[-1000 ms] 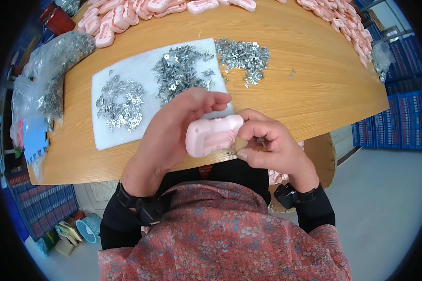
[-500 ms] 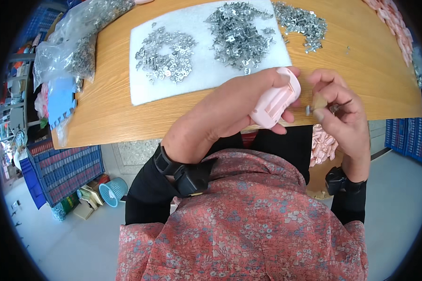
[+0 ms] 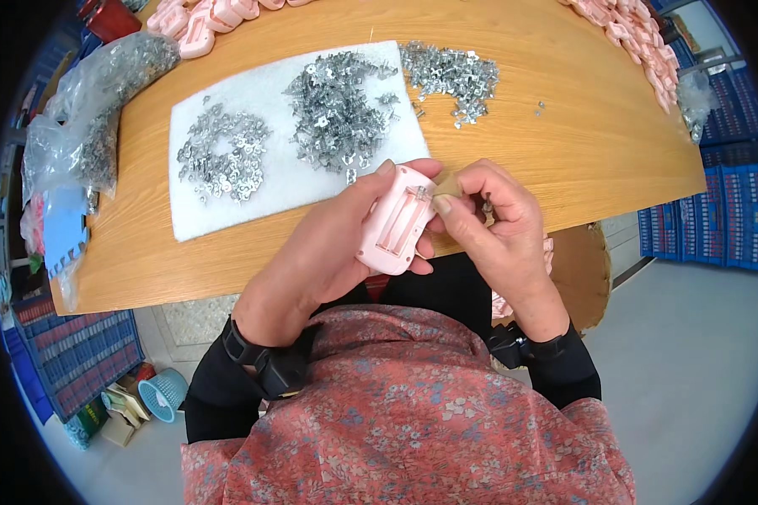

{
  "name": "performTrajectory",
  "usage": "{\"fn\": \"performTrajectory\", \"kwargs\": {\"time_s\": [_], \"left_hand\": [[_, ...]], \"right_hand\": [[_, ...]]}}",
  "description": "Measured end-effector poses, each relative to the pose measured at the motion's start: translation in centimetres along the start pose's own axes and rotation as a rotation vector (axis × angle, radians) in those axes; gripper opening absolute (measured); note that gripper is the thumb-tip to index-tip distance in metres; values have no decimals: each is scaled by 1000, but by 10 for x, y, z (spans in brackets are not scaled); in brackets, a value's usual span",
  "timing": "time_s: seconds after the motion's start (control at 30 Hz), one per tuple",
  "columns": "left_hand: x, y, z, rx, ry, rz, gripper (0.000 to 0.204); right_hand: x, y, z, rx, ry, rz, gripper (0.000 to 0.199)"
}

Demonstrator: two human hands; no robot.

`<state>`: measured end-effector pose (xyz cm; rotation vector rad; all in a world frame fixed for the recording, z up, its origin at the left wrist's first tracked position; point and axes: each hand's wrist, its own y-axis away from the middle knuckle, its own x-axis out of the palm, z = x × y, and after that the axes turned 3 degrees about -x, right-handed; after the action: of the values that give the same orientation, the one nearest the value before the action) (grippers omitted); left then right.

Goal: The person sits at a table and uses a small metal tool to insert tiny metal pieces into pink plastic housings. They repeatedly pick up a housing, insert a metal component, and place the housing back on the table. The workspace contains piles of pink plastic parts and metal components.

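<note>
In my left hand (image 3: 333,240) lies a pink plastic housing (image 3: 379,227), its long slotted compartment facing up and the fingers wrapped around its sides. My right hand (image 3: 505,227) pinches thumb against forefinger at the housing's far right edge. A tan wrap or pad (image 3: 448,187) shows at those fingertips. Just beside it, a small silvery metal clip (image 3: 422,194) sits at the compartment's far end, touching the pinch. Another bit of metal (image 3: 487,204) peeks out between the right hand's other fingers; its shape is partly hidden.
A white foam mat (image 3: 194,220) carries two heaps of metal clips, with a third heap (image 3: 455,76) on the wooden table (image 3: 564,160). Bags of metal parts (image 3: 93,126) lie at left. Pink housings (image 3: 627,38) line the far edges. Blue crates (image 3: 682,202) stand right, beyond the table.
The housing has turned compartment up, and my right hand has come leftward to it, bringing the metal clip to the compartment's far end. The whole view has shifted too.
</note>
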<state>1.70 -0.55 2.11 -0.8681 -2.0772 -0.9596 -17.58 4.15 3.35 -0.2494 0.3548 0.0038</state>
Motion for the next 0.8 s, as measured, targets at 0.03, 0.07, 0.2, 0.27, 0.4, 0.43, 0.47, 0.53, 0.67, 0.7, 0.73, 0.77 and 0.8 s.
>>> {"fn": "performTrajectory", "kwargs": {"time_s": [0.03,0.07,0.2,0.27,0.4,0.43,0.47,0.53,0.67,0.7,0.73,0.77,0.8], "left_hand": [[-1,0,1,10,4,8,51],[-3,-1,3,21,8,17,51],[0,-2,6,45,-41,-61,56],[0,-4,8,42,-53,-92,55],[2,-6,7,31,-67,-168,54],[2,-7,7,31,-55,-165,54],[1,-7,6,31,-44,-161,54],[-1,-8,6,41,-30,-138,54],[-5,-8,9,83,-80,-63,57],[-4,-8,9,97,-108,-43,59],[-4,-7,9,97,-143,-48,60],[-3,-6,10,98,-177,-54,60],[-2,-5,10,102,-211,-64,61]], "right_hand": [[2,0,1,3,9,4,7],[4,-2,6,-4,56,-12,7],[9,-3,6,-126,317,-39,10],[11,-2,2,-219,464,-48,13],[13,-3,1,-314,586,-19,17],[12,-3,0,-337,599,-16,17],[12,-4,-1,-360,611,-13,18],[12,-3,2,-211,462,-44,20],[8,-6,1,9,296,-58,27],[8,-5,-1,74,173,-36,28],[9,-3,-3,139,49,-14,29],[9,-2,-5,204,-75,7,31],[7,-2,-5,237,-108,34,29]]}}
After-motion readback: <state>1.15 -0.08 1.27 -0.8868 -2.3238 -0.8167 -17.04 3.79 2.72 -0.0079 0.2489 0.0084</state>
